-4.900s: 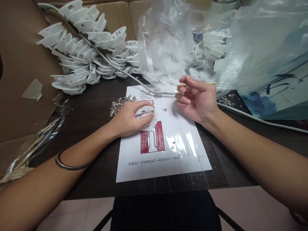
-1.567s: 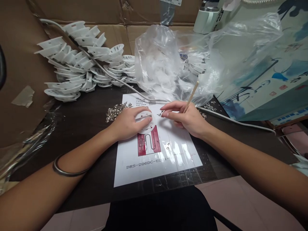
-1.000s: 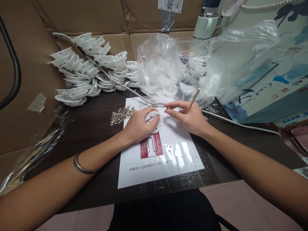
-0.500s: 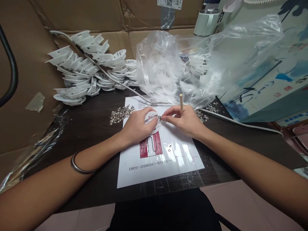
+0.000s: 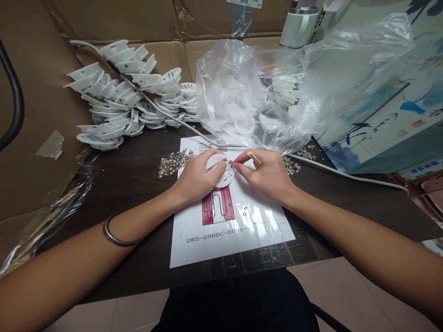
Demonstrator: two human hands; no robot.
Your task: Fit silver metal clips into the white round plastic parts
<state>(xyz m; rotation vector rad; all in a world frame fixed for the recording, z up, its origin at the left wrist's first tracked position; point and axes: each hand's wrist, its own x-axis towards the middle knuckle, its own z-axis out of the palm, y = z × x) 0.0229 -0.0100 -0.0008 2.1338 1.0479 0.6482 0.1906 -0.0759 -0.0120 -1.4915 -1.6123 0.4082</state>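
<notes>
As I list left to right: metal bits (image 5: 173,163), heaped; left hand (image 5: 196,179), thumb clamping a white disc (image 5: 225,178) over the paper sheet (image 5: 188,256), presumably for steadiness; disc round, lacking long axis; right hand (image 5: 271,177), pinching one metal piece (image 5: 230,163) by the disc's right edge, stick (image 5: 255,159) tucked in, slanting up-left.

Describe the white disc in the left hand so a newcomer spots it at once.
On the dark table lies a white printed sheet. Beside its red diagram, the left hand holds the white disc, set apart from the white parts piled behind by being held.
</notes>
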